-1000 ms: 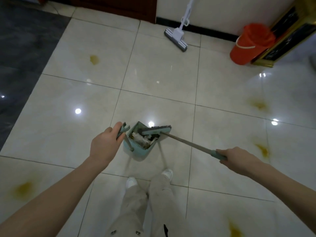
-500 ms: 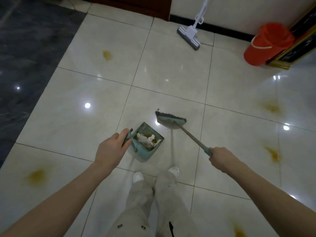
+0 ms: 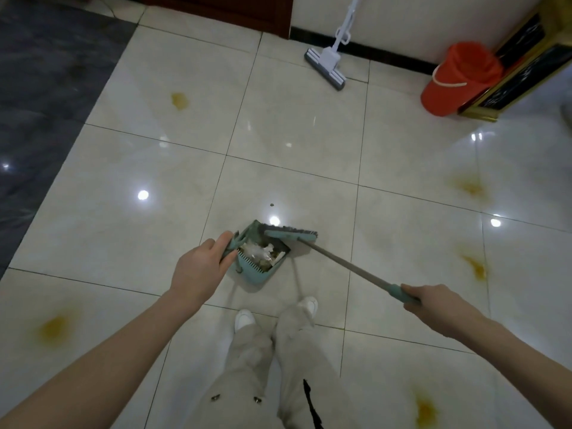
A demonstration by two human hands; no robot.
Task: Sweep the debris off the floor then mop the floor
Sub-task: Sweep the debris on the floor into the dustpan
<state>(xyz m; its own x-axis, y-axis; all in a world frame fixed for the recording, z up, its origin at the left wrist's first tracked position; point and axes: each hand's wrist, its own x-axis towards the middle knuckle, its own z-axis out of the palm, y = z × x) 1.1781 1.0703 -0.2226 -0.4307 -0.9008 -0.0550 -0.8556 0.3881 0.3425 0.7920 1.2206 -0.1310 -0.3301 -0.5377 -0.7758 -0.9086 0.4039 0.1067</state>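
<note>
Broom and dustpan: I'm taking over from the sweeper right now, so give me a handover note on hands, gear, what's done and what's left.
Hands: left hand grips the dustpan by its handle; right hand grips the end of the broom, whose head sits at the dustpan's mouth.
Done: debris lies in the dustpan.
Left: one dark speck on the floor beyond the dustpan; then mopping, not begun. The mop leans at the far wall, red bucket to its right; yellow stains dot the floor.
</note>
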